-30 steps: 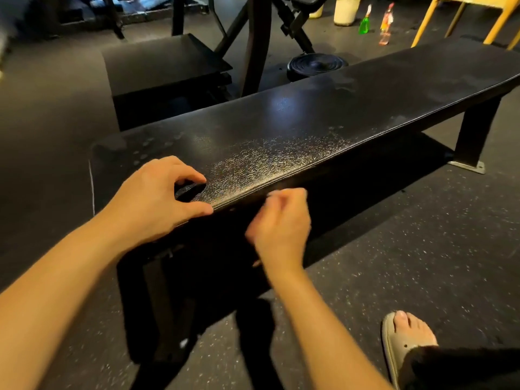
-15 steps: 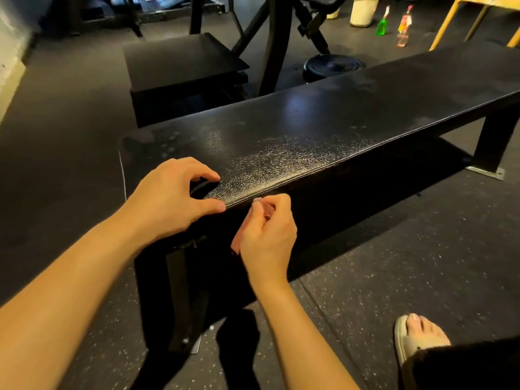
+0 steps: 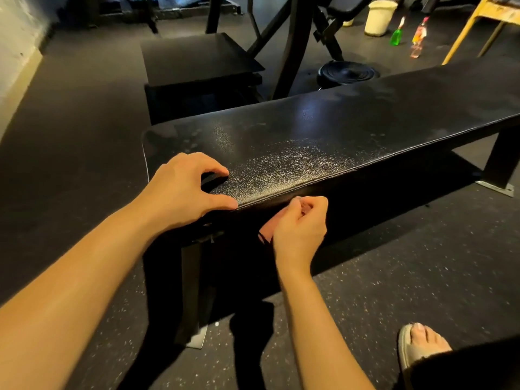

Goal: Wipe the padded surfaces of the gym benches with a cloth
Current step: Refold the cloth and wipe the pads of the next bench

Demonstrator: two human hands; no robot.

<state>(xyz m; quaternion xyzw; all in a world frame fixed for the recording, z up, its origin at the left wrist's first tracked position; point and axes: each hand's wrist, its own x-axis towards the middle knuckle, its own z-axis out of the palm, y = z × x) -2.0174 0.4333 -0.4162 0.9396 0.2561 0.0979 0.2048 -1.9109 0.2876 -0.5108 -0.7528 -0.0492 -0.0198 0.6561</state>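
A long black padded bench point(image 3: 351, 130) runs from the centre to the right edge, its top glossy and speckled near me. My left hand point(image 3: 180, 190) rests arched on the bench's near left end, fingertips on the pad and thumb along the front seam. My right hand point(image 3: 301, 229) pinches a pinkish cloth point(image 3: 267, 229) against the bench's front side, just below the seam. Most of the cloth is hidden behind that hand.
A second black padded seat point(image 3: 194, 57) stands behind the bench on a dark frame. A weight plate point(image 3: 347, 73), a white bucket point(image 3: 378, 16), a green spray bottle point(image 3: 396, 35) and an orange one point(image 3: 417, 38) sit on the floor beyond. My sandalled foot point(image 3: 419, 344) is at bottom right.
My right hand has turned and closed round the cloth, holding it at the bench's front edge. The left hand stays in the same place on the pad.
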